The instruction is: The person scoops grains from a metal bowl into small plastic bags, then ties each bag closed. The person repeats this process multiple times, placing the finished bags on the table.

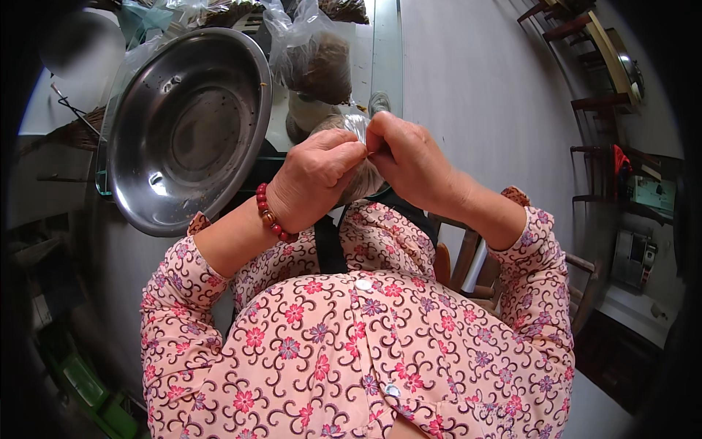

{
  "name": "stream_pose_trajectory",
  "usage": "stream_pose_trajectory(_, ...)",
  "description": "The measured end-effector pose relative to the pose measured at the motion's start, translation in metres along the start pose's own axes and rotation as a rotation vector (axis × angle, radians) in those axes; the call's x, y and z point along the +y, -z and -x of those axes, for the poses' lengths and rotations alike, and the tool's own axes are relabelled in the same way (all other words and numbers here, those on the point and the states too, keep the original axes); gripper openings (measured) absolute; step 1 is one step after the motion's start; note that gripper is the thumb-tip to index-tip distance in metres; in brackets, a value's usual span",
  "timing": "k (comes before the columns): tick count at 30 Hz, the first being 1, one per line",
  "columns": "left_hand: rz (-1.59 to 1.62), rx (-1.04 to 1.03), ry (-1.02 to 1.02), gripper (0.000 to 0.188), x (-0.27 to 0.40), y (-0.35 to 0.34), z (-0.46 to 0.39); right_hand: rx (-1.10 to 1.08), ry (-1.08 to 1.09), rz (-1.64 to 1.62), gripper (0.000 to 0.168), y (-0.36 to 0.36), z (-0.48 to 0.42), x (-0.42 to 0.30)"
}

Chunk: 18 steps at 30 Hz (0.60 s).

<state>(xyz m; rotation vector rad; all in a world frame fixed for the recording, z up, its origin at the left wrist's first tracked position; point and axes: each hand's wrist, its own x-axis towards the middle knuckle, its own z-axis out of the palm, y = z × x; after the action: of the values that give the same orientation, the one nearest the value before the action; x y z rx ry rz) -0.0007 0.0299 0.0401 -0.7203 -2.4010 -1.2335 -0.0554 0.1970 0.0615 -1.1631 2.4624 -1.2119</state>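
My left hand [321, 175], with a red bead bracelet at the wrist, pinches the gathered top of a clear plastic bag [362, 184]. Opposite it, my right hand [411, 159] grips the same gathered plastic between thumb and fingers. The two hands meet just above the bag and partly hide it; its contents look brownish but are unclear. Left of my hands, a large stainless steel basin [211, 131] with a few brown crumbs stands tilted. Beyond the hands is another clear plastic bag [323, 63], filled with dark brown shredded material.
A glass-topped table [387, 49] lies ahead, with a small drinking glass [379, 102] near its right edge. More plastic-wrapped brown bundles [345, 10] are at the back. Wooden chairs [603, 104] stand far right. A green plastic item [88, 378] is at lower left.
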Motion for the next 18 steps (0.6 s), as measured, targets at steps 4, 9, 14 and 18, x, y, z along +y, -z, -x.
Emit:
stream_pose_trajectory(4,-0.021,0.034,-0.015,0.014,-0.004,-0.004,0.002,-0.073,-0.002,0.017,0.011,0.002,0.0,0.007)
stream_pose_trajectory(9,0.074,0.023,0.182,0.013,-0.007,-0.009,0.007,-0.149,-0.166,-0.02,0.017,0.006,-0.004,0.008)
stream_pose_trajectory(14,0.431,-0.009,0.605,0.003,0.007,-0.006,-0.001,-0.341,-0.473,-0.323,0.015,0.016,-0.019,0.009)
stream_pose_trajectory(18,0.781,0.048,0.81,0.011,0.012,-0.01,0.001,-0.337,-0.685,-0.689,0.017,0.017,-0.02,0.019)
